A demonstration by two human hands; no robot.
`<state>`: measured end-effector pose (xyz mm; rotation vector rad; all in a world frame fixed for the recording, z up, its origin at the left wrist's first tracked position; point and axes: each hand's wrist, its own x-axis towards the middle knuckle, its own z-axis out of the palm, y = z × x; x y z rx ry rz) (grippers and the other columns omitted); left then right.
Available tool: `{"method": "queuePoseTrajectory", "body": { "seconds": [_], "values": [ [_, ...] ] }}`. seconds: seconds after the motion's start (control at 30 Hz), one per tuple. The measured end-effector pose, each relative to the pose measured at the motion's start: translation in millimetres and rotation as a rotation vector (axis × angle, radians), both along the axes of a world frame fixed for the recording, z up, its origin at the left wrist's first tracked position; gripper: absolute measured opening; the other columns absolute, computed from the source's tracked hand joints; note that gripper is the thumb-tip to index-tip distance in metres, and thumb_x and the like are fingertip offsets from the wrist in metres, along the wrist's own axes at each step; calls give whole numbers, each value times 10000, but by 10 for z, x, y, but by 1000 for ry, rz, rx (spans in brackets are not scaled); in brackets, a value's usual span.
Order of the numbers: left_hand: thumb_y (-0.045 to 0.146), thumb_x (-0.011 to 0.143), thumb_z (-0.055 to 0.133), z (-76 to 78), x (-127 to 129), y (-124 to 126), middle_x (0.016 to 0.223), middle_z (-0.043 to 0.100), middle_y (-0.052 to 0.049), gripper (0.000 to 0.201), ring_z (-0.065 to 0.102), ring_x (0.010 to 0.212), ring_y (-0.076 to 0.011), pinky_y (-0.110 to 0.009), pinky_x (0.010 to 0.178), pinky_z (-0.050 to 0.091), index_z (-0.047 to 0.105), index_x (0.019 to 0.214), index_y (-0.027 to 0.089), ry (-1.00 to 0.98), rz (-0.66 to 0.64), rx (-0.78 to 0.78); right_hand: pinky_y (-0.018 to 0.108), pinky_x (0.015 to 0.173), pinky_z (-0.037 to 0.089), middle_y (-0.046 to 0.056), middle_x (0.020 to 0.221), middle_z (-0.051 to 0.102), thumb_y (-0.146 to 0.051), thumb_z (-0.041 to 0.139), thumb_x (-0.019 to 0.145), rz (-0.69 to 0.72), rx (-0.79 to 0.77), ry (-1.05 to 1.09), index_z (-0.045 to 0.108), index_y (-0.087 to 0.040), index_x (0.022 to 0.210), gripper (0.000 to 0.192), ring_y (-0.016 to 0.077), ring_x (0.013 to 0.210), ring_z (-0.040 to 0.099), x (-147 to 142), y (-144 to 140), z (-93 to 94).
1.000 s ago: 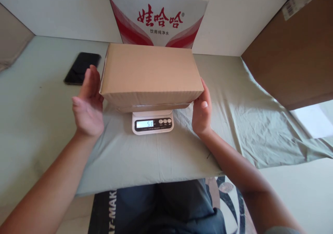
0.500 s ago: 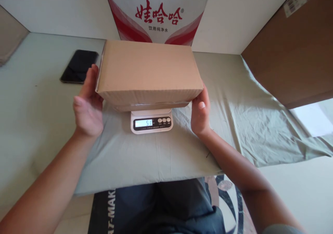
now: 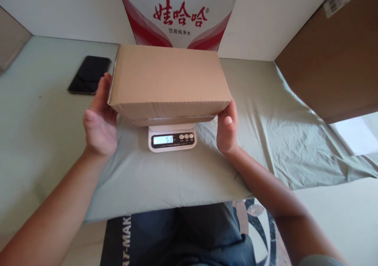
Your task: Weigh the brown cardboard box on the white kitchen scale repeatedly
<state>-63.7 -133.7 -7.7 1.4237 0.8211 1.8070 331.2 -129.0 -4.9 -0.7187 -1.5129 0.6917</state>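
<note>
While plain brown cardboard box (image 3: 169, 80) sits on white digital scale (image 3: 172, 137), left hand (image 3: 100, 118), right hand (image 3: 226, 130) flank box ends, palms open, fingers touching.

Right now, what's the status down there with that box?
Both hands open: left hand and right hand flank the cardboard box. Box on white scale. Phone lies clear, left.

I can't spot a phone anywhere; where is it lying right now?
The black phone lies flat on the table, far left in the head view, just beyond the left hand and left of the cardboard box.
</note>
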Motion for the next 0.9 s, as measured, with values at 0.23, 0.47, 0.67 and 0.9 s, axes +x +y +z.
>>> {"method": "queuePoseTrajectory", "body": {
  "seconds": [0.23, 0.47, 0.67, 0.9],
  "values": [
    [1132, 852, 825, 122, 125, -96, 1884, 711, 107, 1009, 205, 2026, -484, -671, 1678, 150, 901, 1650, 519, 3, 22, -15, 787, 1562, 515, 48, 1934, 659, -1046, 476, 1068, 3, -24, -26, 501, -500, 1883, 981, 486, 1909, 529, -6, -41, 46],
    [1076, 976, 747, 195, 183, -158, 1901, 683, 170, 896, 212, 2028, -447, -624, 1688, 131, 854, 1704, 563, 61, 3, 16, 772, 1561, 520, 40, 1918, 670, -971, 537, 1093, 25, -9, -10, 535, -509, 1861, 896, 478, 1902, 541, 12, -44, 49],
    [1129, 871, 812, 185, 168, -181, 1910, 679, 169, 1018, 240, 2019, -469, -648, 1686, 134, 839, 1720, 567, 61, -33, 1, 777, 1580, 492, 42, 1949, 641, -1004, 527, 1082, -12, -51, -32, 512, -508, 1868, 930, 472, 1936, 493, 19, -56, 55],
    [1165, 777, 854, 121, 127, -153, 1902, 707, 61, 1155, 333, 1982, -519, -701, 1657, 270, 856, 1717, 493, 23, -36, -16, 787, 1562, 508, 49, 1951, 646, -1006, 488, 1109, 18, -29, -30, 508, -495, 1883, 927, 481, 1908, 534, -14, -62, 115]
  ]
}}
